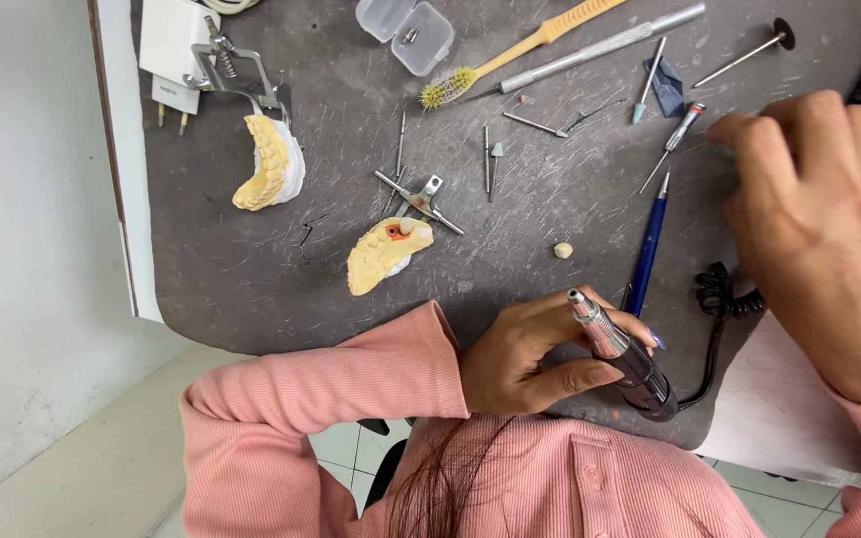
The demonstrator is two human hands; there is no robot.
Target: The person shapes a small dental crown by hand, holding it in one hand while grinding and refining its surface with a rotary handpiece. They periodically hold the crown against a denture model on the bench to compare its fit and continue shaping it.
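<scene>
A dental laboratory workbench: a scratched dark grey table carries two yellow plaster casts of teeth, thin metal grinding burs at twelve o'clock, and a corded dark handheld grinding handpiece at five o'clock.

Right hand hides whatever its fingers touch.

- A rotary handpiece lies gripped in the left hand at the mat's near edge.
- A pen lies between both hands.
- The right hand rests beside scattered burs.
- Two dental casts sit left.
</scene>
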